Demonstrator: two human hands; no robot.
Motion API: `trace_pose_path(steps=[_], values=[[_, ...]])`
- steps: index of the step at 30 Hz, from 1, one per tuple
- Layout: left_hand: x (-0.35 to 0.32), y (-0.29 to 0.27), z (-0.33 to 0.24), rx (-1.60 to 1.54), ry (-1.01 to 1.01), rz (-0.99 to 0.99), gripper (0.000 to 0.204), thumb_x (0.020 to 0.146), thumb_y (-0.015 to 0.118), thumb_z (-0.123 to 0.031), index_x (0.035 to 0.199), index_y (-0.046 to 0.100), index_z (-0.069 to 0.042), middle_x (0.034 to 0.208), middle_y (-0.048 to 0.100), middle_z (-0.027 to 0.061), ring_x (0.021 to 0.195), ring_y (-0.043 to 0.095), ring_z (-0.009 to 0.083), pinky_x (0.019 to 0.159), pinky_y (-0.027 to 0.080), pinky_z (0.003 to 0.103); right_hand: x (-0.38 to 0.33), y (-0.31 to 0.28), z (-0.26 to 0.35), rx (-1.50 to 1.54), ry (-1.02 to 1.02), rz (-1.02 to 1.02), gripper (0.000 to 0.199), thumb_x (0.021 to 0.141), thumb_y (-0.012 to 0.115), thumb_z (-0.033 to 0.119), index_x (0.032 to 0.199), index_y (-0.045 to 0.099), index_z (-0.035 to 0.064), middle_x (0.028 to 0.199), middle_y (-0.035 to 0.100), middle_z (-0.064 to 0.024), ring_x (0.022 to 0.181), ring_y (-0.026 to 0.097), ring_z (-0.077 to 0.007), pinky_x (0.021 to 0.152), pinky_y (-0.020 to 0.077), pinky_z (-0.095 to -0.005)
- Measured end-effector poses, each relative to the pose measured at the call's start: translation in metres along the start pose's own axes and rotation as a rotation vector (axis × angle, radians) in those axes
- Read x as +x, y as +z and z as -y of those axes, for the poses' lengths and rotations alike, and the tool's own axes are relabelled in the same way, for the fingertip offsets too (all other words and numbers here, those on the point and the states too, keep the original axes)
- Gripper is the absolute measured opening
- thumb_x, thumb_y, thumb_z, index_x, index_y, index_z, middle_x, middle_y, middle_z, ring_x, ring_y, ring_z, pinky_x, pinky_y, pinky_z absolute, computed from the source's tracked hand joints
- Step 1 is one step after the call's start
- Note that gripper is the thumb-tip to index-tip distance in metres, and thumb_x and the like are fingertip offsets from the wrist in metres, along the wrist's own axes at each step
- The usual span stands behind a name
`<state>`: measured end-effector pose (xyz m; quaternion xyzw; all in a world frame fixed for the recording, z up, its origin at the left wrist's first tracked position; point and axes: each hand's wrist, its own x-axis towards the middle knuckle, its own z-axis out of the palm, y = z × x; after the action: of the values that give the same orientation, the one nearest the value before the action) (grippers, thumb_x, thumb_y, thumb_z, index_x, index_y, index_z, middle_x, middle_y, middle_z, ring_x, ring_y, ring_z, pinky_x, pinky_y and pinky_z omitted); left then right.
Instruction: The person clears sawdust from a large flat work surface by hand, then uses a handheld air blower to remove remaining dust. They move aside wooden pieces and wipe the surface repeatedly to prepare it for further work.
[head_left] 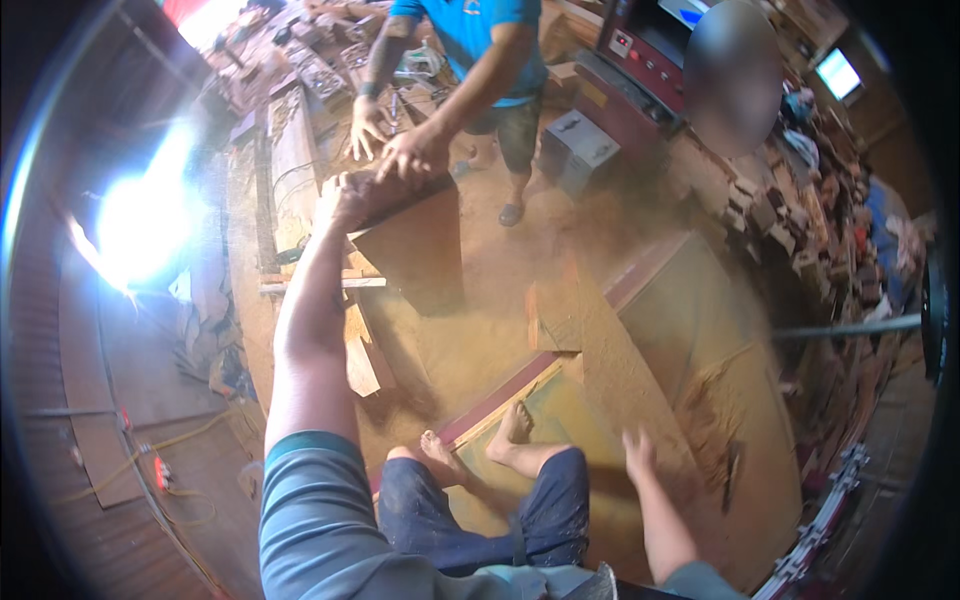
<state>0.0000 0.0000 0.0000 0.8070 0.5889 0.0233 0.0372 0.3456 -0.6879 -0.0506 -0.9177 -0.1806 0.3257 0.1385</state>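
My left arm reaches far forward. The closed left hand grips the upper far-left edge of a large brown wooden block, which stands upright with a dark top. Just beside that hand are the hands of a person in a blue shirt. One of their hands rests at the block's top, and the other is spread a little to the left. My right hand hangs low over the dusty surface at the right, fingers stretched out, holding nothing I can see.
A long wooden board and a dark red strip cross the sawdust-covered surface by my bare feet. Wood offcuts lie left of centre. A grey metal box and red machine stand behind; scrap wood is piled right.
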Motion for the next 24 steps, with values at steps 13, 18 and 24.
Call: trace_pose_path(steps=[13, 18, 24], values=[[-0.032, -0.066, -0.051, 0.089, 0.069, 0.29, 0.061, 0.092, 0.044, -0.052, 0.134, 0.04, -0.008, 0.135, 0.043, 0.0205, 0.127, 0.04, 0.0374, 0.102, 0.037, 0.049, -0.247, -0.153, -0.132, -0.034, 0.946, 0.181, 0.055, 0.083, 0.065, 0.038, 0.116, 0.055, -0.0044, 0.08, 0.062, -0.015, 0.061, 0.058, -0.0252, 0.051, 0.0448, -0.0425], [-0.019, -0.045, -0.04, -0.142, -0.133, 0.176, 0.068, 0.092, 0.044, -0.055, 0.132, 0.04, -0.001, 0.133, 0.043, 0.0247, 0.128, 0.036, 0.0409, 0.107, 0.03, 0.049, -0.188, -0.133, -0.143, -0.385, 0.611, 0.107, 0.024, 0.077, 0.067, 0.023, 0.077, 0.066, -0.0007, 0.075, 0.067, -0.0157, 0.073, 0.064, -0.0276, 0.074, 0.0497, -0.0395], [0.001, 0.011, 0.016, 0.009, 0.009, 0.074, 0.07, 0.091, 0.042, -0.057, 0.134, 0.039, -0.002, 0.137, 0.04, 0.0268, 0.129, 0.037, 0.0403, 0.106, 0.031, 0.051, -0.147, -0.12, -0.021, -0.336, 0.474, 0.195, 0.052, 0.074, 0.072, 0.024, 0.12, 0.06, 0.0029, 0.125, 0.058, -0.0191, 0.117, 0.055, -0.0288, 0.098, 0.0432, -0.037]])
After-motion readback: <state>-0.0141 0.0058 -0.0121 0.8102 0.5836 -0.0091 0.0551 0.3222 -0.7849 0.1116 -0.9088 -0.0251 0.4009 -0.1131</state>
